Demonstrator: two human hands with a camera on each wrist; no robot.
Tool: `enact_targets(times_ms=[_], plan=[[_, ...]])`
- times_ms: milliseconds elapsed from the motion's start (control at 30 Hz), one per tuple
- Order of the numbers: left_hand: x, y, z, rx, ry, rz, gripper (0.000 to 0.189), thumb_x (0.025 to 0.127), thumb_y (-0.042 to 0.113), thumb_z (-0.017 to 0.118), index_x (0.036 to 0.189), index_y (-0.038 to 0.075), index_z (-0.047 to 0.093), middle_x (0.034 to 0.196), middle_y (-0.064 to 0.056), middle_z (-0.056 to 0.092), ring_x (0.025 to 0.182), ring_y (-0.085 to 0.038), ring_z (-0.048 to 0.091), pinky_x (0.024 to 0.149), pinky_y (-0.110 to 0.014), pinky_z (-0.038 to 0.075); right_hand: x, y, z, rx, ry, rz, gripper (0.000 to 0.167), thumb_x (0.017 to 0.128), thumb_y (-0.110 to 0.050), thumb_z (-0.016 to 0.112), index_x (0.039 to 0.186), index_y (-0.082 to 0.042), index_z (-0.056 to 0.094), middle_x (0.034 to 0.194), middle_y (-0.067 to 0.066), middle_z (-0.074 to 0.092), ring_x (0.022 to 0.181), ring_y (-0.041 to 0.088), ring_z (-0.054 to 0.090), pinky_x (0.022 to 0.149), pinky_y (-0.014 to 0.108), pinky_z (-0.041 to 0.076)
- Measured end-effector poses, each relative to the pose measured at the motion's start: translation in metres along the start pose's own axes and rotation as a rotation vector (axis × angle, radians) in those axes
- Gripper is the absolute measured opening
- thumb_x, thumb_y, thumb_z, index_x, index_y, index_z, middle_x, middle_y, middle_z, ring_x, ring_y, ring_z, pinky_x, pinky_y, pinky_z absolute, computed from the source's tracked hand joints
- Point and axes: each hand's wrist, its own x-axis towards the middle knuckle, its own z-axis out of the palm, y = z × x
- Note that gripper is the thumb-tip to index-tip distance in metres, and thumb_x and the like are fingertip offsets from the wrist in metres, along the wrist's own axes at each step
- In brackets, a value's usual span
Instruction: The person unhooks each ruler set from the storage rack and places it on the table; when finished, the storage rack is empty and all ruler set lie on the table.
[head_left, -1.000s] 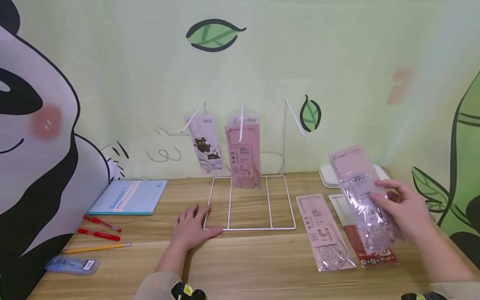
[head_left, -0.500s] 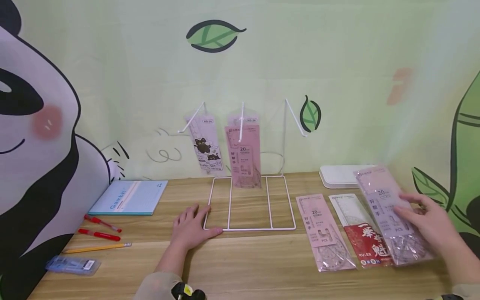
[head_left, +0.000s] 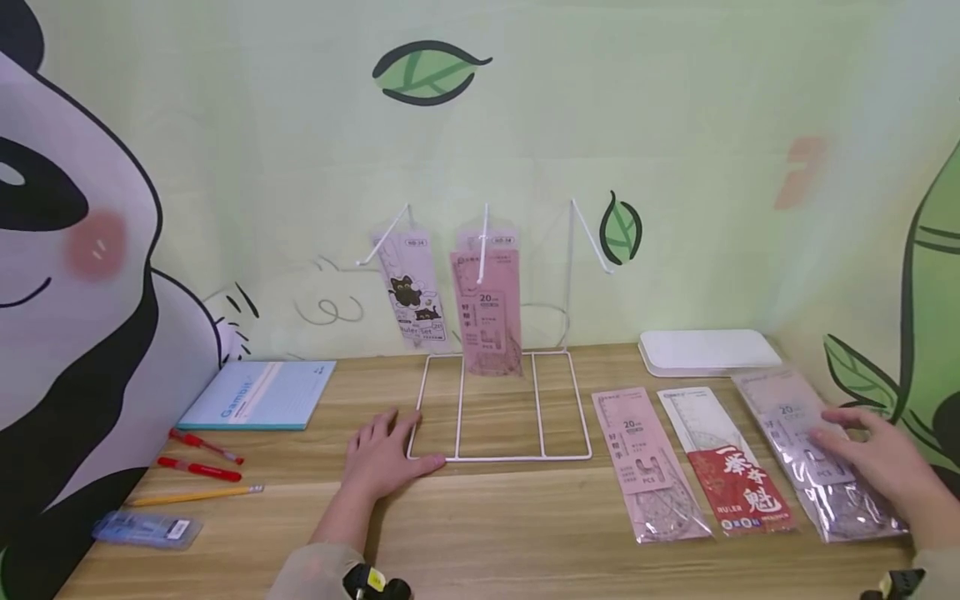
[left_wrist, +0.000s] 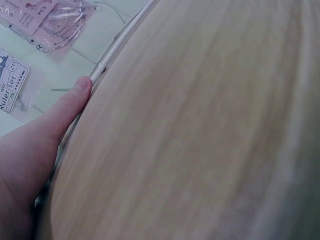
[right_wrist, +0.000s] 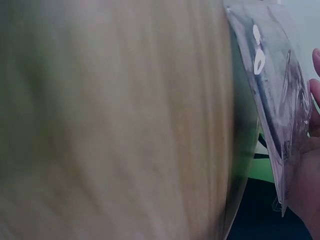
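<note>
My left hand [head_left: 382, 460] rests with spread fingers at the front left corner of a white wire display rack [head_left: 501, 458], its thumb along the base wire. At the far right, my right hand [head_left: 885, 457] holds a clear-wrapped pink ruler set packet [head_left: 783, 433] by its right side, close over the table. In the right wrist view the packet's glossy underside [right_wrist: 280, 95] stands tilted beside the fingers. To its left lie a red-and-white ruler packet [head_left: 738, 487] and another pink ruler set [head_left: 637, 450].
Ruler packets hang on the rack's left hook [head_left: 382, 236] and middle hook [head_left: 482, 250]; its right hook [head_left: 592, 237] is bare. A white case [head_left: 705, 354] lies behind the packets. At left are a blue notebook [head_left: 255, 396], red pens [head_left: 198, 469], a pencil [head_left: 195, 497] and a blue pack [head_left: 146, 531].
The right hand has moved right and down with the pink packet, from over the red-and-white packet to the table beside it, uncovering that packet and the white case. The left hand stays put.
</note>
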Motion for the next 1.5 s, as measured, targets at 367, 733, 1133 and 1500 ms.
enact_targets(times_ms=[367, 733, 1133, 1500], plan=[[-0.001, 0.001, 0.0, 0.001, 0.0, -0.006, 0.094, 0.066, 0.082, 0.053, 0.141, 0.025, 0.044, 0.148, -0.016, 0.03, 0.133, -0.039, 0.027, 0.102, -0.061, 0.02, 0.009, -0.001, 0.001, -0.101, -0.092, -0.046, 0.087, 0.088, -0.056, 0.054, 0.136, 0.012, 0.028, 0.125, 0.044, 0.031, 0.102, 0.054, 0.043, 0.074, 0.058, 0.04], [-0.002, 0.001, -0.001, 0.001, 0.002, -0.01, 0.093, 0.067, 0.08, 0.054, 0.141, 0.025, 0.044, 0.148, -0.016, 0.03, 0.132, -0.039, 0.027, 0.102, -0.062, 0.02, 0.017, 0.004, 0.009, -0.162, -0.107, -0.06, 0.086, 0.087, -0.055, 0.057, 0.131, 0.015, 0.032, 0.118, 0.043, 0.036, 0.101, 0.054, 0.044, 0.078, 0.061, 0.04], [0.0, 0.0, -0.002, 0.004, 0.005, -0.005, 0.094, 0.067, 0.081, 0.054, 0.141, 0.025, 0.044, 0.148, -0.015, 0.029, 0.133, -0.039, 0.027, 0.102, -0.061, 0.019, 0.017, -0.015, 0.017, -0.285, 0.002, -0.18, 0.076, 0.089, -0.05, 0.056, 0.128, 0.012, 0.04, 0.121, 0.045, 0.033, 0.107, 0.062, 0.03, 0.082, 0.073, 0.026], [-0.002, 0.0, -0.001, 0.007, 0.005, -0.002, 0.094, 0.066, 0.081, 0.053, 0.141, 0.025, 0.044, 0.148, -0.016, 0.029, 0.132, -0.04, 0.027, 0.102, -0.062, 0.02, 0.026, -0.094, 0.048, -0.14, -0.006, -0.32, 0.065, 0.092, -0.044, 0.056, 0.134, 0.004, 0.043, 0.129, 0.032, 0.042, 0.115, 0.052, 0.038, 0.085, 0.065, 0.037]])
